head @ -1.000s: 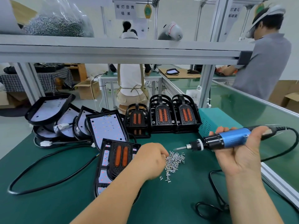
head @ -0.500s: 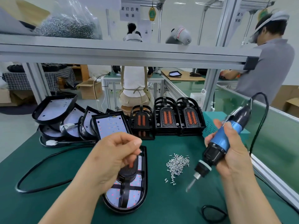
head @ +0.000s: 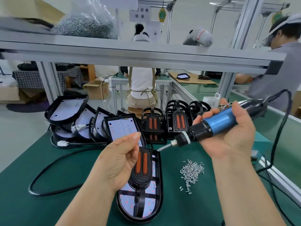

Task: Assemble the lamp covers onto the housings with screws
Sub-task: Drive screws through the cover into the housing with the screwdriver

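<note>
Two hands hover over the green surface (head: pixel 48 201): the right hand (head: pixel 228 136) grips a blue screwdriver (head: pixel 218 121), its bit angled down-left toward the far end of the cover (head: pixel 141 163), which sits on a housing (head: pixel 160 193) lying flat near the front. The left hand (head: pixel 118 162) is palm up over that housing's left side, fingers curled; whether it pinches a screw cannot be told. Loose screws (head: pixel 192 171) lie just right of the housing, with more covers (head: pixel 177 121) and housings (head: pixel 66 111) at the back.
</note>
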